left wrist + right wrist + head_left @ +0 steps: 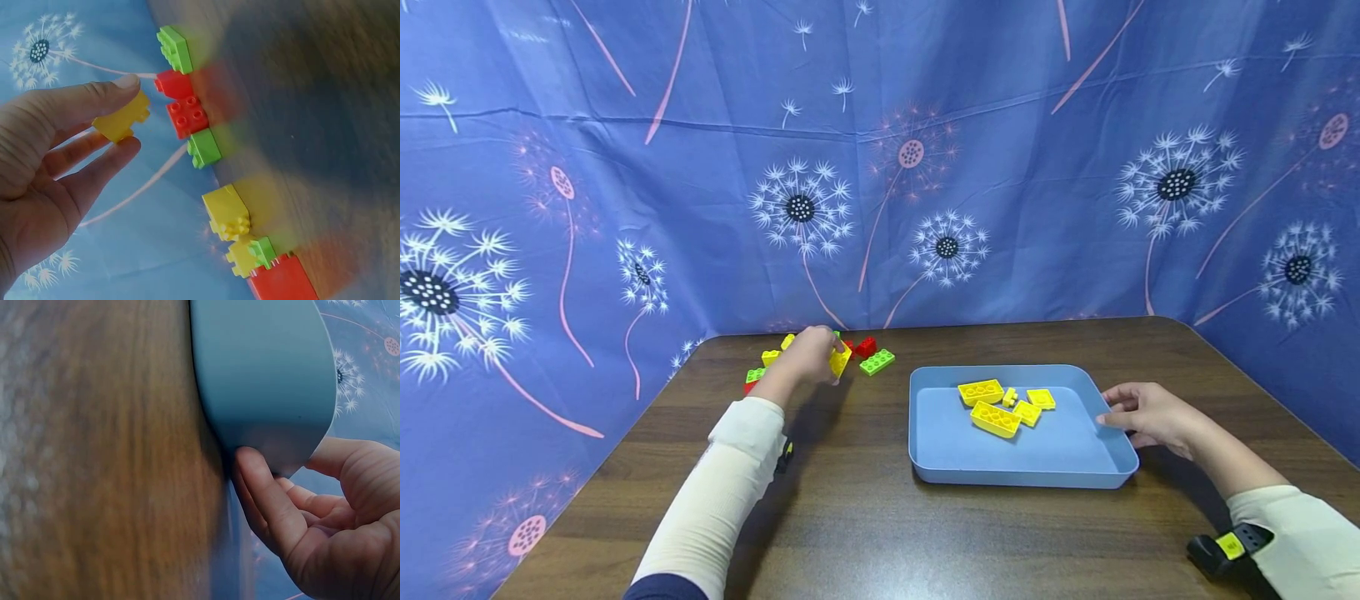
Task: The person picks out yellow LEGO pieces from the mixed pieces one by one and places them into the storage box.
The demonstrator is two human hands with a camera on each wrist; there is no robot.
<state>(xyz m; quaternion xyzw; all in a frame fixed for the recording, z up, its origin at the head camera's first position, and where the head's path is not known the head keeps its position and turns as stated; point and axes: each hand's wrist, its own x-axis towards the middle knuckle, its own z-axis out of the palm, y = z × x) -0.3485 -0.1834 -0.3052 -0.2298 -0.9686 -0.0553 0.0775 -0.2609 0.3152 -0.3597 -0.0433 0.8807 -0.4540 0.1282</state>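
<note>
My left hand (805, 357) pinches a yellow toy brick (120, 121) between thumb and fingertips, over the far left part of the table. Beyond and beside it are loose bricks: a long green brick (877, 362), a red brick (187, 117), a small green brick (204, 149) and a yellow brick (225, 209). On the right, my right hand (1161, 419) grips the right wall of the blue tray (947, 450), thumb over the rim and fingers against the outside. Inside the tray lie several yellow pieces, among them a long brick (996, 419) and a flat square one (1041, 399).
Everything stands on a dark brown wooden table (842, 525). A blue curtain (865, 183) with dandelion prints hangs right behind its far edge and along the left side. A larger red block (284, 279) lies at the left end of the loose bricks.
</note>
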